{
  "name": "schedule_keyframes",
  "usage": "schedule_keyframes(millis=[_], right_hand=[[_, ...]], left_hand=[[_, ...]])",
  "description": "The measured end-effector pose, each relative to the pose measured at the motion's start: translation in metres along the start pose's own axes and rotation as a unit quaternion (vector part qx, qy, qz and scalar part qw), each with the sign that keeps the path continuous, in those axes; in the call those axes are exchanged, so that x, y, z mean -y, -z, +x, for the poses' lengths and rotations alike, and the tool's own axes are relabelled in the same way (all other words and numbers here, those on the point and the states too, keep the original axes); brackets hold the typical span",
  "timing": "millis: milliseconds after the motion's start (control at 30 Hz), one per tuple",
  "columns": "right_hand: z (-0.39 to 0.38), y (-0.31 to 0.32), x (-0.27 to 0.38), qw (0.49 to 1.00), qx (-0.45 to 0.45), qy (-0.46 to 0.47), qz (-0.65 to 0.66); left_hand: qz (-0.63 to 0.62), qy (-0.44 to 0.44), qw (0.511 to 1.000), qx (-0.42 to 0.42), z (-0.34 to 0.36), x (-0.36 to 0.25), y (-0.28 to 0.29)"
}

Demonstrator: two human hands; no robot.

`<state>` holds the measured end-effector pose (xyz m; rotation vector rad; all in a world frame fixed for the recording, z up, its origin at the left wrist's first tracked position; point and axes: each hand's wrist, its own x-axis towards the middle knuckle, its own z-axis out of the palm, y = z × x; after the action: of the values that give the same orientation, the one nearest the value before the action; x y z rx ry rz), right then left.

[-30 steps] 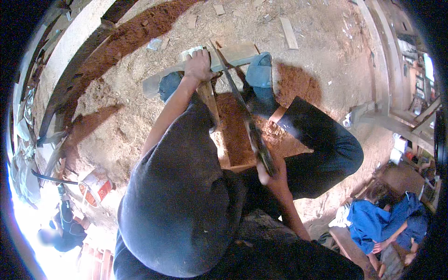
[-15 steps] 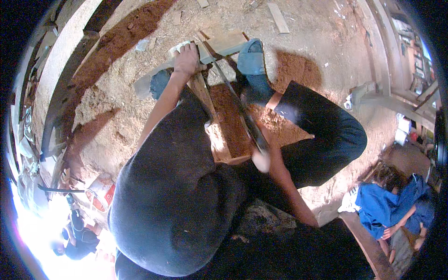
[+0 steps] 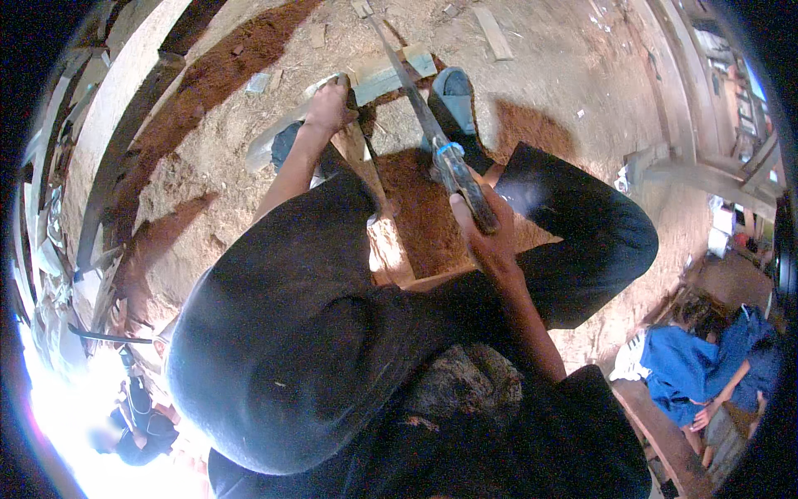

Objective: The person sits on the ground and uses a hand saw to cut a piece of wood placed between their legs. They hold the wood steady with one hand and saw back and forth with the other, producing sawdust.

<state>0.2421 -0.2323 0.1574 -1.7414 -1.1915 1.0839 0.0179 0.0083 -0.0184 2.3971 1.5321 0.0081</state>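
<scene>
My right hand [image 3: 490, 233] is closed round the dark handle of a handsaw [image 3: 457, 175], which has a blue band near the blade. Its long blade slants away and left past my left hand, the tip far off over the ground. My left hand [image 3: 330, 110] is closed over the end of a narrow wooden piece [image 3: 353, 141] and presses on it. Under that end, a pale board [image 3: 399, 76] lies crosswise between my shod feet, with my right shoe [image 3: 455, 96] beside it. Whether the blade touches the wood, I cannot tell.
Sawdust and wood scraps cover the ground, with a loose offcut [image 3: 494, 33] farther out. Long timbers [image 3: 125, 125] stand at the left. On the right are a wooden frame [image 3: 665, 183] and a seated person in blue [image 3: 686, 358]. Another person [image 3: 145, 428] is at lower left.
My right hand has pushed the saw forward, away from my body, and the blade now reaches farther out. My left hand stays on the wooden piece.
</scene>
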Motion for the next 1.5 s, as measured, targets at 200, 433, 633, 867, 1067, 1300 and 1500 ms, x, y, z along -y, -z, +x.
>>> schedule_keyframes(millis=[200, 433, 633, 867, 1067, 1300, 1500], right_hand=[[-0.019, 0.002, 0.0, 0.999, 0.013, 0.042, 0.013], [-0.028, -0.001, 0.0, 0.999, 0.032, -0.029, -0.008], [-0.035, 0.0, -0.018, 0.996, 0.037, 0.021, -0.075], [-0.038, -0.007, -0.015, 0.999, 0.035, -0.01, -0.009], [-0.036, -0.006, -0.007, 0.997, 0.065, -0.016, -0.032], [-0.044, 0.013, 0.013, 0.994, 0.08, -0.057, -0.038], [-0.03, 0.014, 0.025, 0.991, 0.092, -0.092, 0.014]], left_hand=[[-0.03, -0.073, 0.985, 0.15, 0.01, 0.022, 0.006], [-0.128, -0.031, 0.99, 0.043, 0.004, -0.006, 0.009], [-0.141, -0.056, 0.983, 0.1, 0.007, -0.01, 0.009], [-0.132, -0.024, 0.988, 0.08, 0.002, -0.02, 0.017], [-0.007, 0.008, 0.999, 0.041, 0.002, -0.026, -0.004], [0.009, 0.001, 0.999, 0.051, 0.001, -0.031, 0.004], [-0.005, -0.005, 0.999, 0.052, 0.002, -0.026, 0.0]])
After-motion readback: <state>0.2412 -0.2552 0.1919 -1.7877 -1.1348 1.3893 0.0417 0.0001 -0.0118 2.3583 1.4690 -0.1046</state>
